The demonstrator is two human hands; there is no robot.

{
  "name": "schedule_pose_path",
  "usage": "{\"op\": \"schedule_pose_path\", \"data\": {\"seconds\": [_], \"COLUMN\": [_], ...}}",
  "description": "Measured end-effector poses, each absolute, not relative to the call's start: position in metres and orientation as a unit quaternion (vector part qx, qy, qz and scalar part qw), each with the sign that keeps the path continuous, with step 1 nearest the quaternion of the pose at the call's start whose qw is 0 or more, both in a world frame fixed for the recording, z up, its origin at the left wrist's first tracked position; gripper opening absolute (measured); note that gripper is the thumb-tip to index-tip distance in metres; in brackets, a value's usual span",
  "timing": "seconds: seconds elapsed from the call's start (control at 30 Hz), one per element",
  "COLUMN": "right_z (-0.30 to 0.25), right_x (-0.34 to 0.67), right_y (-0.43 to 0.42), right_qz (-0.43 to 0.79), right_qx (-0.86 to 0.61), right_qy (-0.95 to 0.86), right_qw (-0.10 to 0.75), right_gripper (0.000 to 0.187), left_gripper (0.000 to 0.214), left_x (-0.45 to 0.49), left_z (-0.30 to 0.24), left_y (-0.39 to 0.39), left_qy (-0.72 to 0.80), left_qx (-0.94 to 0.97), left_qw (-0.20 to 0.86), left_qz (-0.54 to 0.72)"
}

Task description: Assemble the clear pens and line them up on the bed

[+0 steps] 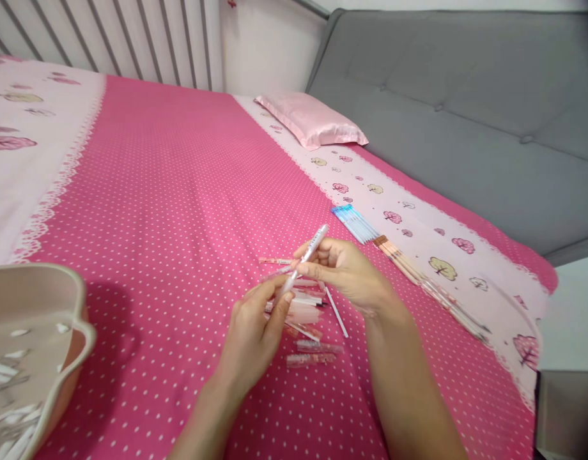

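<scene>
- A beige basin [35,295] is being occupied, at lower left, by white pieces [1,368];
- a pale pink pen [308,254] is being held above a loose pen pile [306,313]; its lower end is being pinched by the left hand [258,326], its middle by the right hand [349,271], fingers narrowed around it;
- a drop is being risked, should both pinches be slackened; blue-capped pens [354,223] could be being scattered by a tugged bedspread [179,191];
- dark lettering [316,241] is being shown, too blurred to be read.

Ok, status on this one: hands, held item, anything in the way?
Left hand and right hand: both grips on one pale pen. Pen tilted, top end free. Hands partly hide loose pen pieces beneath.
</scene>
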State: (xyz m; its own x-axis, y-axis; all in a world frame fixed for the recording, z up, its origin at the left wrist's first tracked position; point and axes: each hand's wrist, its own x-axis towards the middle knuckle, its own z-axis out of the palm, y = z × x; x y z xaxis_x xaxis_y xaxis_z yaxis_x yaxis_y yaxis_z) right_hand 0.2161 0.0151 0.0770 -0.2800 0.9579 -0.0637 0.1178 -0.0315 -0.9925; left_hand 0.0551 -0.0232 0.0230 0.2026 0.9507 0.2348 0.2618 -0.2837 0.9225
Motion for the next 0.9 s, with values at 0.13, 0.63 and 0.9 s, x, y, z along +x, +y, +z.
{"op": "schedule_pose_path", "data": {"seconds": [0.13, 0.63, 0.9], "right_z": [0.080, 0.079, 0.075], "right_x": [0.212, 0.219, 0.214], "right_y": [0.015, 0.015, 0.016], "right_qz": [0.528, 0.598, 0.597], "right_qx": [-0.487, -0.391, -0.412], "right_qy": [-0.585, -0.576, -0.564], "right_qw": [0.377, 0.397, 0.394], "right_gripper": [0.029, 0.050, 0.042], "left_gripper": [0.020, 0.024, 0.026], "left_x": [0.055, 0.053, 0.053], "left_z": [0.023, 0.024, 0.025], "left_y": [-0.024, -0.024, -0.025], "left_qy": [0.462, 0.441, 0.446], "left_qx": [0.658, 0.664, 0.660], "left_qw": [0.382, 0.407, 0.418], "left_qz": [0.456, 0.445, 0.437]}}
